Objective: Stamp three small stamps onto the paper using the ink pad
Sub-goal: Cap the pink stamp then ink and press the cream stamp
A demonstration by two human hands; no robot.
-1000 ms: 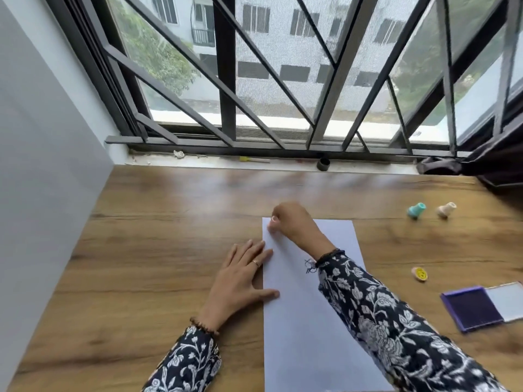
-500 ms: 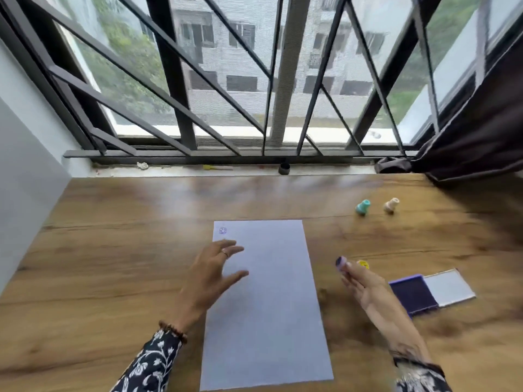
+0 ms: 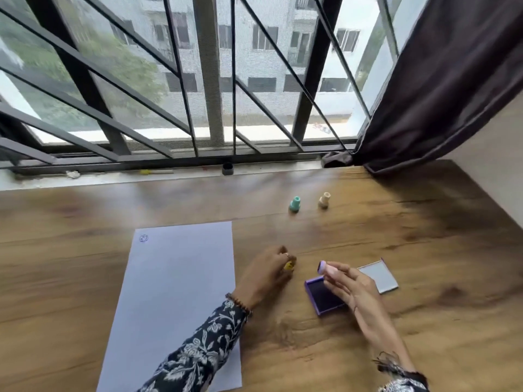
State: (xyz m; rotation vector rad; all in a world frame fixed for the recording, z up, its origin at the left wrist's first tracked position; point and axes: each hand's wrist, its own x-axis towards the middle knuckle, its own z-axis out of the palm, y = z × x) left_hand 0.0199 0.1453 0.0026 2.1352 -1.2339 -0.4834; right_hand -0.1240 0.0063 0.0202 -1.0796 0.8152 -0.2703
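- We see a wooden worktop point(image 3: 85, 273) below a barred window point(image 3: 215, 80), a dark curtain point(image 3: 452, 80) at its far right corner.
- The ink pad point(image 3: 319, 298) lies open near the right hand point(image 3: 356, 290), which pinches a pink stamp point(image 3: 325, 268).
- Our left hand point(image 3: 266, 274) closes on a yellow stamp point(image 3: 289, 265) beside the paper point(image 3: 169, 292).

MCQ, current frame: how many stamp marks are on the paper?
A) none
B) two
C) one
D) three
C: the paper shows a single blue round mark near its far left corner; the rest is blank. The right hand holds a pink stamp over the ink pad.
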